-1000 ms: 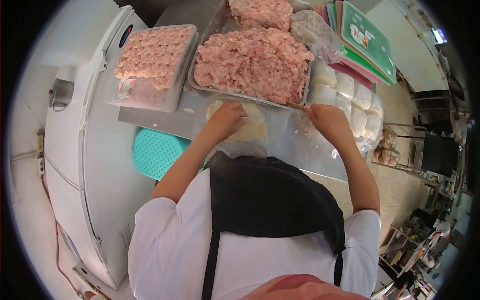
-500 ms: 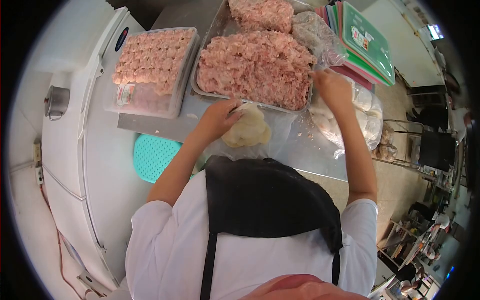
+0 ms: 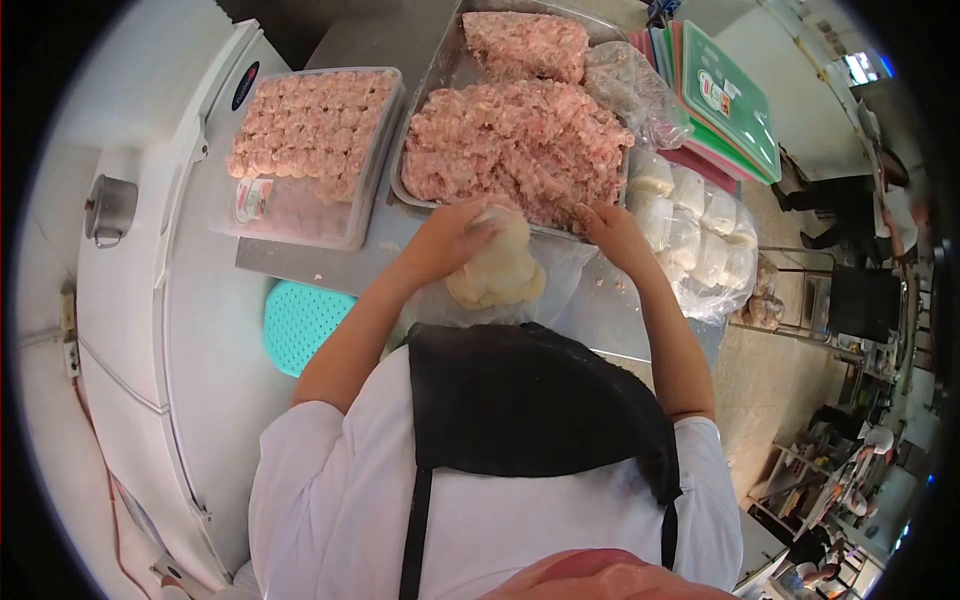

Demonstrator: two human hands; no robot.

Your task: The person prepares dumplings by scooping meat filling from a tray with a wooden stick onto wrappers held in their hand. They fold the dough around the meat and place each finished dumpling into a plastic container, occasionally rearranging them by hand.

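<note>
Pale round dough wrappers [image 3: 490, 285] lie stacked on a clear plastic bag in front of my body. My left hand [image 3: 447, 240] is closed on one dough wrapper [image 3: 507, 232], raised from the stack, thumb on its face. My right hand [image 3: 617, 238] is at the front right corner of the metal tray [image 3: 405, 195], its fingertips bunched in the ground meat. A large mound of pinkish ground meat [image 3: 515, 140] fills the tray, a second lump behind it.
To the left, a clear plastic container [image 3: 300, 215] holds rows of filled dumplings. Bagged white dough pieces [image 3: 700, 230] sit at right, before stacked coloured lids [image 3: 725, 95]. A turquoise perforated basket [image 3: 305, 325] is below the table edge, beside a white refrigerator [image 3: 215, 330].
My right hand has moved left and down from the tray's right edge to the meat's front corner. The left hand's wrapper has risen higher off the stack.
</note>
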